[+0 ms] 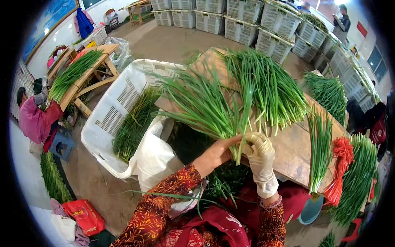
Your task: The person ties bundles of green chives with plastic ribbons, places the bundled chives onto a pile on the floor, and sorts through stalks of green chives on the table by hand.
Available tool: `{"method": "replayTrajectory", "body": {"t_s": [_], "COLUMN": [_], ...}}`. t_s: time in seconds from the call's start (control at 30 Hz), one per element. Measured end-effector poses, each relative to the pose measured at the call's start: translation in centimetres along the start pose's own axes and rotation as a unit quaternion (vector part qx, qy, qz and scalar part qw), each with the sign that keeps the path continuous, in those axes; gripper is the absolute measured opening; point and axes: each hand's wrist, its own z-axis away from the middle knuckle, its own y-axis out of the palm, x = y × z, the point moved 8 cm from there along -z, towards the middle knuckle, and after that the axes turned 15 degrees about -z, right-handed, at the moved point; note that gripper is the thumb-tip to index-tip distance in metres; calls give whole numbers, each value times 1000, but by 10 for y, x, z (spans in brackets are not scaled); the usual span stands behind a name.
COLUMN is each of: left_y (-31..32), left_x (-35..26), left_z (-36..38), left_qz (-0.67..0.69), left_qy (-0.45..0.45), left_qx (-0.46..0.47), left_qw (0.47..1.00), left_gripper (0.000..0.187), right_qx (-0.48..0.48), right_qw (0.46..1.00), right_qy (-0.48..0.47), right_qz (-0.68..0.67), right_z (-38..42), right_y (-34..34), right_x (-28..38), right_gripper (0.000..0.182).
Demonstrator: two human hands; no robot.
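My bare left hand [218,154] is closed round the lower stems of a fanned bunch of long green leafy stalks [201,105]. My right hand [260,154], in a pale glove, pinches the same bunch at its stem end, touching the left fingertips. The leaves spread up and to the left over the wooden board [284,144]. A large pile of the same stalks [267,86] lies on the board behind my hands. To the right are a small bunch [320,148] and a bundle of red ties [340,164].
A white crate [111,107] with greens and a white sack [154,158] stand left of the board. Another person [39,119] sits at a bench [84,76] on the left. Stacked crates [240,31] line the back. A blue bucket [310,210] is at lower right.
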Motion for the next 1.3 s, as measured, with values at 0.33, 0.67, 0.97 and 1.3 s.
{"method": "replayTrajectory", "body": {"t_s": [0.33,0.67,0.97,1.3], "left_y": [-25,-19,-13,-8], "left_x": [-16,-20,-3,-7], "left_z": [1,8,17,18], "left_qz": [-109,12,-81,-51], "left_qy": [-17,8,5,1], "left_qx": [-58,18,-55,-28], "left_qw": [992,1000,995,998], "left_gripper": [32,31,25,31], "right_qx": [502,209,23,-99], "right_qw": [861,922,890,818], "right_qy": [-56,319,417,406], "right_qz": [-57,-69,-180,-396], "right_z": [107,48,-1,27], "right_y": [99,7,26,29], "right_x": [65,-26,-55,-58], "right_gripper": [17,21,32,15]}}
